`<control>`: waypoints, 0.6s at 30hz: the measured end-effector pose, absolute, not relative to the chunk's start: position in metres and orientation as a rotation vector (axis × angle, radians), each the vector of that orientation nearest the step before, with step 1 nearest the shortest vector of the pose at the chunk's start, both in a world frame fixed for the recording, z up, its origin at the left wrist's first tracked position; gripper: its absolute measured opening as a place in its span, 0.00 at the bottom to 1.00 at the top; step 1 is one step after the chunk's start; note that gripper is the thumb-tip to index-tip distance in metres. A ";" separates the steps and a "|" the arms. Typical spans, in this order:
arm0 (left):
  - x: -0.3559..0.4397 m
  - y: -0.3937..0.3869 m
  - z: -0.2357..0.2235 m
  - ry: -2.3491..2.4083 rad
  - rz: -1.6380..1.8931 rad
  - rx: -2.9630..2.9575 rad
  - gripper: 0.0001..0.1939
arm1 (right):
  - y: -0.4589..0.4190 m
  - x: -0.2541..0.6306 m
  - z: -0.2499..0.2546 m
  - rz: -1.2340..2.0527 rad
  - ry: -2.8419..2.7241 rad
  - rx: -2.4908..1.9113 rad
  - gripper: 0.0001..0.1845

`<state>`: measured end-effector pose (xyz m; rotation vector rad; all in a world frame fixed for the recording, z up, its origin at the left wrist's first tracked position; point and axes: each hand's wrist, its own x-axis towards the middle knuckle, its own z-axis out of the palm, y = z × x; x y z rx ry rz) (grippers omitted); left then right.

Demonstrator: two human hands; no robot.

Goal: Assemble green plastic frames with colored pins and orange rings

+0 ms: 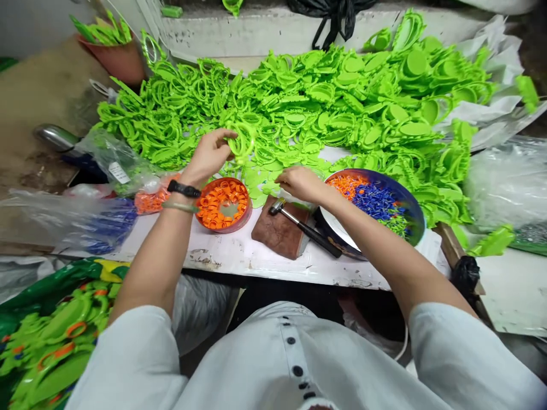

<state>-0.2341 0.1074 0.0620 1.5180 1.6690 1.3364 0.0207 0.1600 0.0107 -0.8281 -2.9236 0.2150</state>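
Left hand: the left hand [209, 155] has its grip clamped, thumb against fingers, on a green plastic oval frame [244, 141].
Frame: it is raised in front of the green parts pile [350, 85], which fills the far side of the counter [217, 256].
Right hand: the right hand [301, 181] bends its fingers downward, near the hammer [305, 228]; I cannot tell if its grip is together.
Hammer: it lies across the brown block [277, 233], its handle end just beside the round pan [419, 219].
Front edge: a narrow white strip runs before the block.
Room: a small gap separates block and orange-ring tub [226, 228].
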 end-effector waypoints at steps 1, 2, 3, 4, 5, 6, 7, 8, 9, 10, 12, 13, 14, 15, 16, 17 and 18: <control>-0.231 0.090 0.062 1.617 1.358 1.453 0.09 | 0.170 0.000 0.005 0.166 -2.992 -0.855 0.18; -0.227 0.073 0.061 1.603 1.362 1.440 0.10 | 0.177 -0.019 -0.002 0.131 -3.060 -0.908 0.19; -0.224 0.055 0.057 1.605 1.369 1.433 0.09 | 0.182 -0.035 -0.008 0.118 -3.100 -0.959 0.19; -0.220 0.039 0.053 1.602 1.403 1.417 0.09 | 0.186 -0.049 -0.015 0.118 -3.119 -0.992 0.18; -0.217 0.024 0.047 1.578 1.477 1.372 0.09 | 0.189 -0.059 -0.020 0.130 -3.124 -1.016 0.18; -0.215 0.011 0.042 1.537 1.552 1.305 0.10 | 0.191 -0.065 -0.025 0.152 -3.117 -1.023 0.17; -0.212 -0.001 0.037 1.490 1.621 1.223 0.13 | 0.194 -0.069 -0.028 0.179 -3.107 -1.018 0.15; -0.209 -0.011 0.032 1.432 1.677 1.134 0.17 | 0.198 -0.069 -0.030 0.210 -3.096 -1.011 0.13; -0.207 -0.018 0.028 1.369 1.716 1.043 0.21 | 0.202 -0.067 -0.030 0.245 -3.080 -1.005 0.11; -0.203 -0.024 0.024 1.306 1.741 0.948 0.24 | 0.206 -0.064 -0.029 0.277 -3.059 -1.001 0.08; -0.196 -0.030 0.018 1.185 1.773 0.753 0.24 | 0.211 -0.053 -0.023 0.332 -2.991 -0.989 0.08; -0.192 -0.030 0.015 1.136 1.781 0.657 0.23 | 0.210 -0.047 -0.019 0.450 -2.911 -0.960 0.10; -0.187 -0.029 0.012 1.098 1.787 0.564 0.21 | 0.206 -0.040 -0.015 0.647 -2.794 -0.907 0.13; -0.182 -0.026 0.010 1.068 1.783 0.480 0.19 | 0.199 -0.032 -0.011 0.894 -2.638 -0.837 0.14; -0.176 -0.023 0.007 1.043 1.773 0.407 0.18 | 0.189 -0.024 -0.007 1.140 -2.451 -0.758 0.14; -0.169 -0.018 0.006 1.020 1.756 0.342 0.16 | 0.176 -0.016 -0.004 1.331 -2.265 -0.683 0.14; -0.161 -0.014 0.004 0.992 1.734 0.287 0.13 | 0.162 -0.009 -0.002 1.404 -2.139 -0.641 0.14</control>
